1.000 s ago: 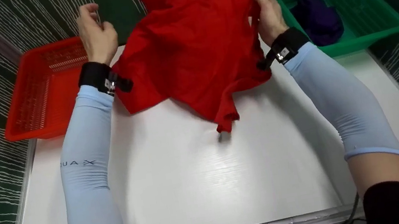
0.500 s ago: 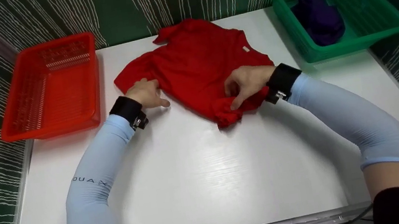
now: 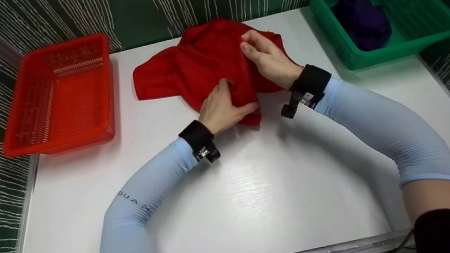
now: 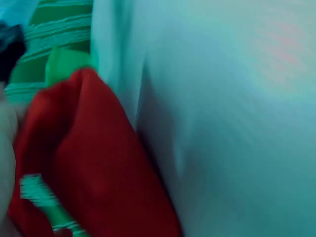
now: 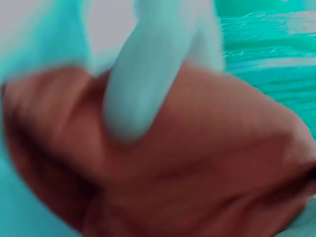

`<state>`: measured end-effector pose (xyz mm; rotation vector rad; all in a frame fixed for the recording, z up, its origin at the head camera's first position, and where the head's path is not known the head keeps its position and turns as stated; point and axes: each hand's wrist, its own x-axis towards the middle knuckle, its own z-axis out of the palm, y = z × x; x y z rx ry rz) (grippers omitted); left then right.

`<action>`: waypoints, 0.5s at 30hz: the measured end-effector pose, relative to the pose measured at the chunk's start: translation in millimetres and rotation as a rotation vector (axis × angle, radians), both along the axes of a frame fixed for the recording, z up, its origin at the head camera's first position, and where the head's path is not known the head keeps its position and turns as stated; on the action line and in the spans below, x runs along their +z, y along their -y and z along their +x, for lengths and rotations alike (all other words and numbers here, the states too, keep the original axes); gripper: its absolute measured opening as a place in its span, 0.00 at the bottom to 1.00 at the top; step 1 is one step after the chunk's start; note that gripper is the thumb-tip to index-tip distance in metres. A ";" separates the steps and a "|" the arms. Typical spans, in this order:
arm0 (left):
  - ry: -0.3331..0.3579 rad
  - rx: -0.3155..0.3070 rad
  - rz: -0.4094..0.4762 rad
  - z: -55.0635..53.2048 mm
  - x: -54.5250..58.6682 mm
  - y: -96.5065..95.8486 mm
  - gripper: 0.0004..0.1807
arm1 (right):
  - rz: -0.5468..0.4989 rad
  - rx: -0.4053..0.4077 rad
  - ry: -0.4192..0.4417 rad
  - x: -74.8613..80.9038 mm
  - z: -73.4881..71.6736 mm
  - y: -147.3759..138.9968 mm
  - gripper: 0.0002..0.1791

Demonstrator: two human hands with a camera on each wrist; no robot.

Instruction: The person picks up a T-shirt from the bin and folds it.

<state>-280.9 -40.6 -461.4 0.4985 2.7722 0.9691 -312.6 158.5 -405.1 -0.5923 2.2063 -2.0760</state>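
A red shirt (image 3: 206, 62) lies crumpled at the back of the white table, one sleeve (image 3: 155, 76) stretched out to the left. My right hand (image 3: 273, 59) pinches a raised part of it between thumb and fingers. In the right wrist view, a fingertip (image 5: 131, 108) presses against the blurred red cloth (image 5: 212, 148). Over the shirt's front part is my left hand (image 3: 221, 107), thumb and fingers spread apart. Its fingertips meet the fabric. The left wrist view shows a raised fold of the red cloth (image 4: 98, 153) beside that hand.
A red plastic basket (image 3: 108, 86) stands at the left, with nothing seen inside. At the right, a green basket (image 3: 422, 43) contains a bunched purple cloth (image 3: 363, 21). Green walls with white streaks enclose the white table (image 3: 238, 214) at the back and sides.
The red shirt came down onto the table from a raised spread. My left hand then moved right onto its front part; my right hand moved up and back, lifting cloth.
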 end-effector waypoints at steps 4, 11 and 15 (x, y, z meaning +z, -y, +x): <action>-0.113 0.062 0.093 -9.6 -2.9 0.8 0.27 | 0.092 -0.029 -0.192 6.8 2.8 4.2 0.05; -0.192 0.118 0.262 -24.5 9.3 19.5 0.15 | 0.729 0.031 -0.521 4.4 -4.0 -9.8 0.30; -0.175 0.078 0.195 -23.5 10.7 19.7 0.13 | 1.079 0.038 -0.617 -6.2 -6.0 -12.3 0.23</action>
